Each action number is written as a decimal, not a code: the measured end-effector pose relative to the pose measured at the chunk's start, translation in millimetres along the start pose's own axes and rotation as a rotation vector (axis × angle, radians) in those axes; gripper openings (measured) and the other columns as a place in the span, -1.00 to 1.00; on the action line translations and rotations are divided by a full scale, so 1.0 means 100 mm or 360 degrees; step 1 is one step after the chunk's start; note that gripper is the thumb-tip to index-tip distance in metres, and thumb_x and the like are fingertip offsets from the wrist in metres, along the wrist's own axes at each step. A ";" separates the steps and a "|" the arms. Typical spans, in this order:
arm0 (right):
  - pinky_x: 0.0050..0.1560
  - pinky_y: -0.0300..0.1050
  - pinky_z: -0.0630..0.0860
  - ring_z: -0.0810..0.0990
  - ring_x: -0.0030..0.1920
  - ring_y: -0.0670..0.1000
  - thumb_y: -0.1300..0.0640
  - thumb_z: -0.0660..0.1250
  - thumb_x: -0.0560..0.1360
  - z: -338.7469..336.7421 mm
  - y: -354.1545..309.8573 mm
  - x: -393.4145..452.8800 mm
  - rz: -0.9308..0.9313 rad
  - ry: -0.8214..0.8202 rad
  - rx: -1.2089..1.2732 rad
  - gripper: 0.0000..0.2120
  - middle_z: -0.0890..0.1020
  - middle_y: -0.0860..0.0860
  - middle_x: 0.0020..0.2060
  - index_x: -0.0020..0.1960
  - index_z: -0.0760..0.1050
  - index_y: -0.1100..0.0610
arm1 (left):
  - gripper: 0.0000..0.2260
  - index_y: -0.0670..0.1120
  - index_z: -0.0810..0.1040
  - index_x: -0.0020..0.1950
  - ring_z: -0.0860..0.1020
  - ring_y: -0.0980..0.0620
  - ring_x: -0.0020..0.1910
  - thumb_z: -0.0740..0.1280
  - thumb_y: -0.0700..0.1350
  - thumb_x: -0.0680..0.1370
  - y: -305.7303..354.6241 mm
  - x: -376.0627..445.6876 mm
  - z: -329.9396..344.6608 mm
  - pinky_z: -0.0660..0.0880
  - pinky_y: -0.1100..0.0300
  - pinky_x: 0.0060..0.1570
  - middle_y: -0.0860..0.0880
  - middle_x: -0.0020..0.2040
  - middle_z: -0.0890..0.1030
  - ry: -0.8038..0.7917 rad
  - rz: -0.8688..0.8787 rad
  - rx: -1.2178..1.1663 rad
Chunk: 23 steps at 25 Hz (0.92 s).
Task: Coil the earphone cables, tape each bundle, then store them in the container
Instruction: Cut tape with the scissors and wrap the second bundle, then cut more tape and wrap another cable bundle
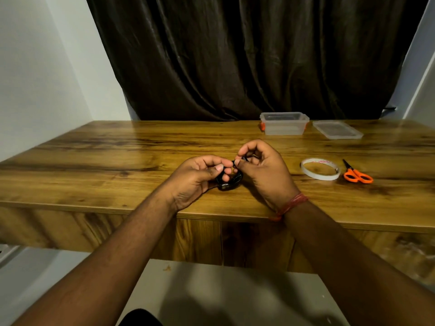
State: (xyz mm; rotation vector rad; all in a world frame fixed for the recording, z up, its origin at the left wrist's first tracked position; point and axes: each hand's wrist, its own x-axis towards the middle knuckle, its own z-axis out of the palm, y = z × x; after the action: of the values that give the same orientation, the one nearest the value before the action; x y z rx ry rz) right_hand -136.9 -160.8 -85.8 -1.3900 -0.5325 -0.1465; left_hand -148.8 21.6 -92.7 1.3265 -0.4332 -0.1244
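A dark curtain (247, 57) hangs behind a wooden surface (106, 158). Near its front edge, both hands meet over a black coiled earphone cable (229, 181). The left hand (197, 178) curls its grip round the bundle, thumb on top; the right hand (261, 168) pinches a strand of it between thumb and forefinger. To the right lie a tape roll (320, 168) and orange scissors (356, 174), just beside each other. At the back stands an open clear container (284, 123), its lid (337, 129) lying beside it.

Orange-handled scissors (357, 174), black earphone cable (229, 182), dark-brown curtain (247, 55)
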 end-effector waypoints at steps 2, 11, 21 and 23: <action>-0.14 -0.11 0.53 0.57 -0.21 -0.11 0.44 0.34 0.50 0.00 0.00 0.00 0.0008 -0.0027 -0.0015 -0.79 0.58 -0.01 -0.21 -0.06 0.49 0.14 | -0.78 -0.15 0.69 -0.01 0.64 0.04 -0.15 0.27 -0.33 0.53 0.00 0.00 0.00 0.57 0.20 -0.04 -0.14 -0.09 0.67 0.0033 -0.0007 0.0000; 0.16 -0.04 0.53 0.57 0.09 -0.06 0.23 0.32 0.56 -0.58 -0.09 0.02 -0.0120 0.0458 -0.0674 -0.84 0.61 -0.09 0.01 0.03 0.52 -0.02 | -0.73 -0.22 0.60 0.16 0.61 -0.01 0.08 0.17 -0.18 0.61 0.06 0.00 0.03 0.44 0.05 0.22 -0.17 0.08 0.67 0.0324 0.0017 -0.0099; 0.25 0.11 0.37 0.45 0.21 0.17 -0.06 0.31 0.47 -1.39 -0.14 -0.17 0.0302 0.0114 -0.2573 -0.68 0.58 0.07 0.13 0.18 0.59 -0.02 | -0.71 -0.22 0.55 0.25 0.62 0.03 -0.28 0.13 -0.13 0.68 0.02 0.05 -0.04 0.58 0.21 -0.31 -0.21 0.17 0.63 0.0686 -0.0034 -0.0171; 0.24 0.11 0.38 0.49 0.18 0.18 0.02 0.30 0.50 -1.35 -0.14 -0.13 0.0240 0.0117 -0.2538 -0.72 0.59 0.07 0.10 0.18 0.59 0.02 | -0.72 -0.21 0.53 0.26 0.67 -0.01 -0.22 0.13 -0.13 0.68 0.04 0.04 0.01 0.61 0.19 -0.27 -0.20 0.19 0.62 0.0686 -0.0046 -0.0122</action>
State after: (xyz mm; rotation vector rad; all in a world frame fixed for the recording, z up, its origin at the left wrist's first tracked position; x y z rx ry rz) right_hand -117.7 -296.1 -90.1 -2.9404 -0.1622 -0.5733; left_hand -145.9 20.4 -88.1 1.2423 -0.0432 0.1198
